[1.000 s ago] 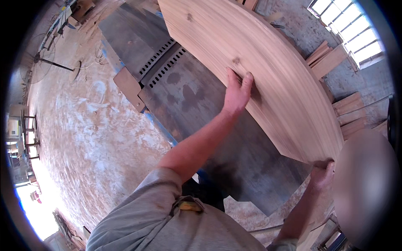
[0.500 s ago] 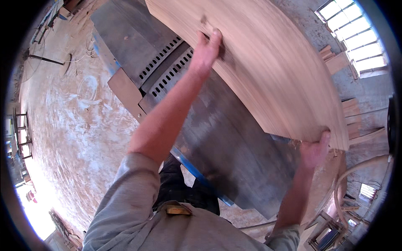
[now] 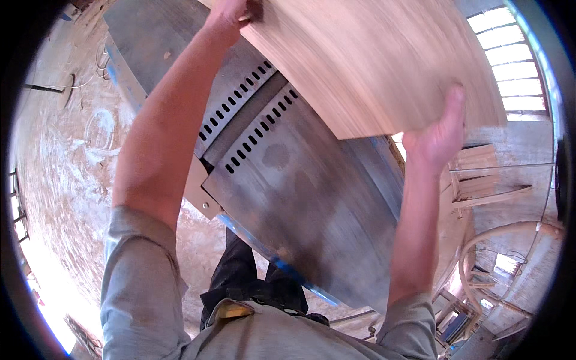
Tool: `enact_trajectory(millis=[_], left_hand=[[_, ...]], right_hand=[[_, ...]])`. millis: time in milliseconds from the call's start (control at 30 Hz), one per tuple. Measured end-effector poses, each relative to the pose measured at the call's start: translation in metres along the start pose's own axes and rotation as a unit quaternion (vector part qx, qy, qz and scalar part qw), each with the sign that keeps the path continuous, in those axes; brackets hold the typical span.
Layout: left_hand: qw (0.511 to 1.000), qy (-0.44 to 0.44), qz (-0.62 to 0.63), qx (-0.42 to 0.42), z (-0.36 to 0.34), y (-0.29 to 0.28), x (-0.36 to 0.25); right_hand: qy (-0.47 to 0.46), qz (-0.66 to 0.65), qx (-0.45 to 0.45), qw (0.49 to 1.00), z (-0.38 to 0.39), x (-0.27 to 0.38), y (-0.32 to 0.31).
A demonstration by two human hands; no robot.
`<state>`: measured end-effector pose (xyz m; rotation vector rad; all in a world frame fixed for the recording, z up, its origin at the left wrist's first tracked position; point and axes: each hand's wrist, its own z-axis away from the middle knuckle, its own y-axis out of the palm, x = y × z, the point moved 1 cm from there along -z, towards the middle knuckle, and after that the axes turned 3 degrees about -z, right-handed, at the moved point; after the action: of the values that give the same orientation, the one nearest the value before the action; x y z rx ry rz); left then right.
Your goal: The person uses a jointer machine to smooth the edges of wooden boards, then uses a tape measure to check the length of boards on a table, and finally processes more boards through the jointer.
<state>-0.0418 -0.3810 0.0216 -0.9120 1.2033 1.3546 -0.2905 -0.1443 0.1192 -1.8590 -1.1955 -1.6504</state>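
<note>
A wide pale wooden board (image 3: 372,54) with straight grain spans the upper middle, above the long grey metal bed (image 3: 288,216) of a woodworking machine. My left hand (image 3: 231,18) grips the board near its left long edge at the top of the view, fingertips partly hidden. My right hand (image 3: 437,132) grips the board's near end on the right, thumb lying along its face and fingers underneath. The machine bed has two rows of dark slots on either side of a gap, and blue paint along its edge.
A dusty floor (image 3: 72,174) lies left, with a stand and cords (image 3: 66,90). At the right are a barred window (image 3: 501,54), wood offcuts (image 3: 480,174) and a looped hose (image 3: 480,234). My dark-trousered legs show below the machine's edge.
Both hands have carried the board forward along the bed, toward the top of the view; more of the near bed is uncovered, and my arms reach further up.
</note>
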Motion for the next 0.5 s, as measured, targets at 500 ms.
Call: enact_trajectory(millis=[500], left_hand=[[0.994, 0.079, -0.044, -0.061, 0.122, -0.123, -0.005]], right_hand=[[-0.13, 0.235, 0.073, 0.961, -0.093, -0.07, 0.214]])
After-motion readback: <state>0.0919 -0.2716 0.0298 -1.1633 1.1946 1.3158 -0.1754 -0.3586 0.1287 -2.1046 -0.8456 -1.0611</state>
